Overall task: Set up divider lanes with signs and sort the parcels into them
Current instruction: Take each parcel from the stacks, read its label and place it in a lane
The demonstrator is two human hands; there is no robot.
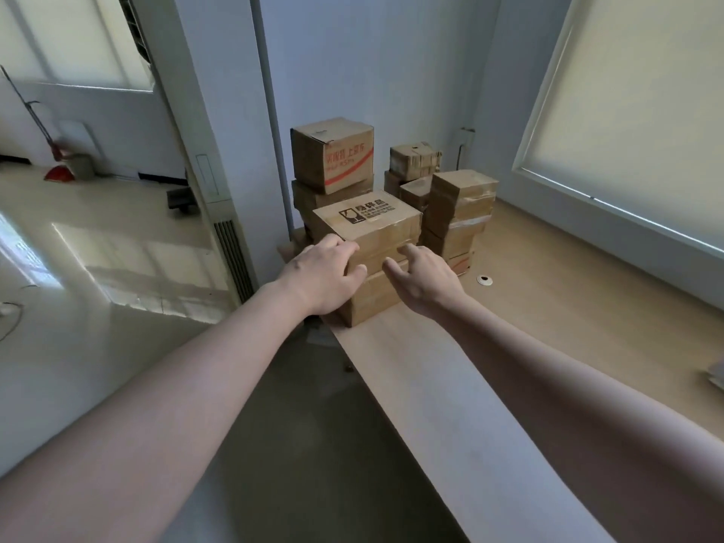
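Note:
Several brown cardboard parcels are stacked at the far left end of a light wooden table [548, 307]. The nearest stack has a taped parcel with a black fragile mark [372, 225] on top of another parcel [372, 299]. My left hand [323, 276] grips the left near corner of the fragile-marked parcel, thumb on its front face. My right hand [421, 280] hovers at the parcel's front face with fingers loosely bent, holding nothing. Behind stand a parcel with red print [333, 154] and a taped stack [458, 205]. No dividers or signs are in view.
A white round grommet [484, 280] sits in the table right of the stacks. A window with a blind [634, 123] runs along the table's far side. A standing air conditioner [219, 197] is left of the table, with a red dustpan [58, 172] further left.

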